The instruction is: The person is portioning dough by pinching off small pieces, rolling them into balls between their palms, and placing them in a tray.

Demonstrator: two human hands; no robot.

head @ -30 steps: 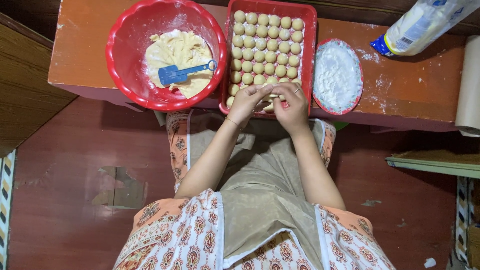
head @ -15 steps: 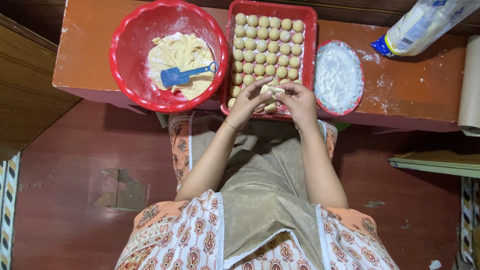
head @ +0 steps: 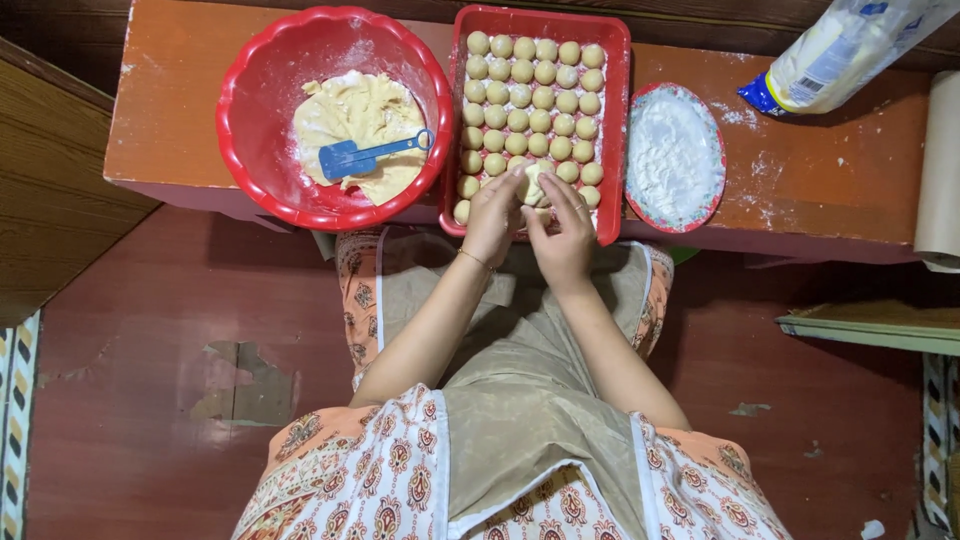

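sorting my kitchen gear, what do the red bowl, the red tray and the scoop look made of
Red bowl: likely plastic, glossy with a scalloped moulded rim. Red tray: likely plastic too, same smooth shine. Blue scoop: seemingly plastic, matte, one piece.

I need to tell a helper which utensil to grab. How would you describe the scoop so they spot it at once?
Start at the orange table and find the big red bowl at its left end, beside the red tray of dough balls. The scoop lies on the pale dough inside; it is the only blue thing there.
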